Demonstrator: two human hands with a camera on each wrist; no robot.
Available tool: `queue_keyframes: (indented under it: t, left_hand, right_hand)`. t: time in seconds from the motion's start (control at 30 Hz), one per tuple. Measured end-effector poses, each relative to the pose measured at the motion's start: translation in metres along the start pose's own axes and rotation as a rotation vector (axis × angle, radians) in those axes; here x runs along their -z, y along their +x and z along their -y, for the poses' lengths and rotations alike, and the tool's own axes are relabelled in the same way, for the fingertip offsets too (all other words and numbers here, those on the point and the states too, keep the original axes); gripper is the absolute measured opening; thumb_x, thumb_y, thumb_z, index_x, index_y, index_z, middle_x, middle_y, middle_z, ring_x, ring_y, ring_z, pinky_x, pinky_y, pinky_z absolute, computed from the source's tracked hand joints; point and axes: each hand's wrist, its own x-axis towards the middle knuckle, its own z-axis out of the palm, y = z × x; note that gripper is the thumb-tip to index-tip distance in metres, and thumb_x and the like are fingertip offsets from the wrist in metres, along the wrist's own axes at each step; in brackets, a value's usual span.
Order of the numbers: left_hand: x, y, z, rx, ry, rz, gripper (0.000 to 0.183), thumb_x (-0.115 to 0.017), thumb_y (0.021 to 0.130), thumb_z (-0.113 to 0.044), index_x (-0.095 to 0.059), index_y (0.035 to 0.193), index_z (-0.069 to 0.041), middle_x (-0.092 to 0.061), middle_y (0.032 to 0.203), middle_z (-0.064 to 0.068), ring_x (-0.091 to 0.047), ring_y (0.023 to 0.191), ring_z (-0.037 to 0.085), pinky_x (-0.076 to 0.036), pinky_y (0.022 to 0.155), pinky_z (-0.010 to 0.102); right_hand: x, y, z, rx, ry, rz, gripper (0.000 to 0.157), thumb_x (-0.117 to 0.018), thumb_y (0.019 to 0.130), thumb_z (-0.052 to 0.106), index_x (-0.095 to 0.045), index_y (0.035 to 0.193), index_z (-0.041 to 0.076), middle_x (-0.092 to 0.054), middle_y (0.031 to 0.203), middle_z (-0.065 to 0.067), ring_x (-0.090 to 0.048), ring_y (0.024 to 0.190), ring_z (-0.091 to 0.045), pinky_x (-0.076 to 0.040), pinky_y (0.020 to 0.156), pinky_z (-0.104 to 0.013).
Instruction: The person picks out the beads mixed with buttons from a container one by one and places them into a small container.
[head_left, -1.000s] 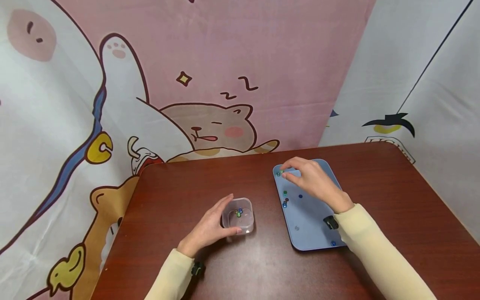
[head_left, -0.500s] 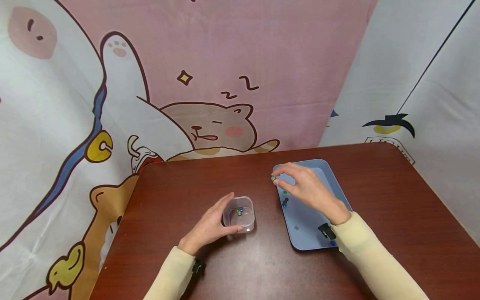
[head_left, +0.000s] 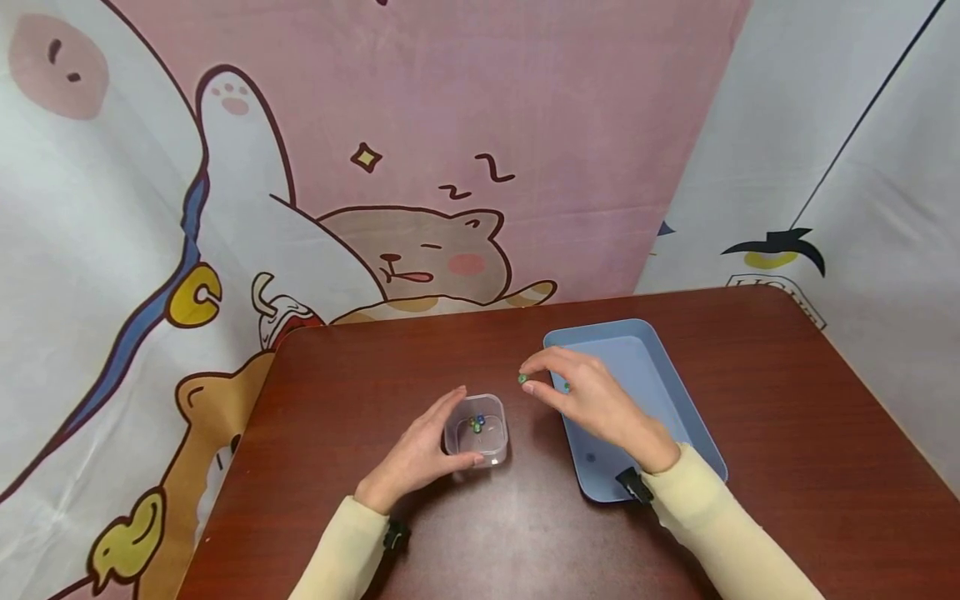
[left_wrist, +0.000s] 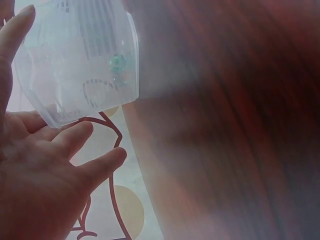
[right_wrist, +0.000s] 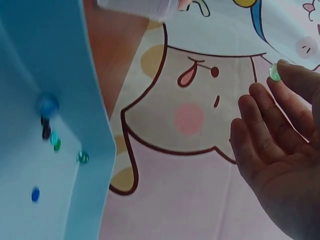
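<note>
My left hand (head_left: pixel 416 457) holds a small clear plastic box (head_left: pixel 492 440) on the table, thumb at the near side and fingers at the far side. Several coloured marbles (head_left: pixel 477 425) lie in the box; one looks green through the wall in the left wrist view. My right hand (head_left: pixel 600 404) pinches a green marble (head_left: pixel 522 378) between thumb and index finger, above the table between the box and the blue tray (head_left: pixel 637 362). In the right wrist view, that marble (right_wrist: pixel 274 72) shows at the fingertips, the other fingers loosely bent.
Several marbles stay in the tray, among them a large-looking blue marble (right_wrist: pixel 48 105), a green marble (right_wrist: pixel 83 157) and a dark blue marble (right_wrist: pixel 35 194). A brown wooden table (head_left: pixel 360 367) carries everything. Behind it hangs a cartoon-printed cloth (head_left: pixel 585 125).
My right hand has taken the green marble from the tray's far left corner and moved it left and nearer, past the tray's edge. The left hand and box have stayed in place.
</note>
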Motion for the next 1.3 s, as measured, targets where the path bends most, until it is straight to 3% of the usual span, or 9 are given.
queue_keyframes:
  t: [0.57, 0.97, 1.3]
  left_hand:
    - [-0.001, 0.0, 0.001, -0.031, -0.012, -0.02, 0.102, -0.087, 0.082, -0.048, -0.036, 0.16, -0.007, -0.037, 0.164, 0.01, -0.044, 0.145, 0.03, -0.04, 0.113, 0.053]
    - [-0.002, 0.0, 0.001, -0.009, -0.007, -0.004, 0.104, -0.085, 0.083, -0.051, -0.034, 0.162, -0.007, -0.035, 0.165, 0.009, -0.044, 0.145, 0.03, -0.041, 0.113, 0.053]
    - [-0.002, -0.001, 0.0, -0.008, -0.009, -0.003, 0.104, -0.085, 0.083, -0.05, -0.033, 0.162, -0.008, -0.035, 0.165, 0.01, -0.043, 0.145, 0.032, -0.041, 0.113, 0.054]
  right_hand:
    - [-0.043, -0.01, 0.017, 0.043, 0.047, 0.009, 0.015, -0.08, 0.092, 0.015, -0.077, 0.106, 0.014, -0.072, 0.109, 0.007, -0.069, 0.104, -0.011, -0.057, 0.089, -0.038]
    - [-0.057, -0.012, 0.019, 0.041, 0.01, 0.066, 0.014, -0.079, 0.093, 0.012, -0.076, 0.106, 0.009, -0.072, 0.106, 0.003, -0.069, 0.098, -0.018, -0.058, 0.084, -0.034]
    - [-0.066, -0.015, 0.016, 0.038, -0.041, 0.08, 0.015, -0.08, 0.092, 0.012, -0.077, 0.106, 0.008, -0.072, 0.108, 0.002, -0.068, 0.101, -0.014, -0.057, 0.086, -0.034]
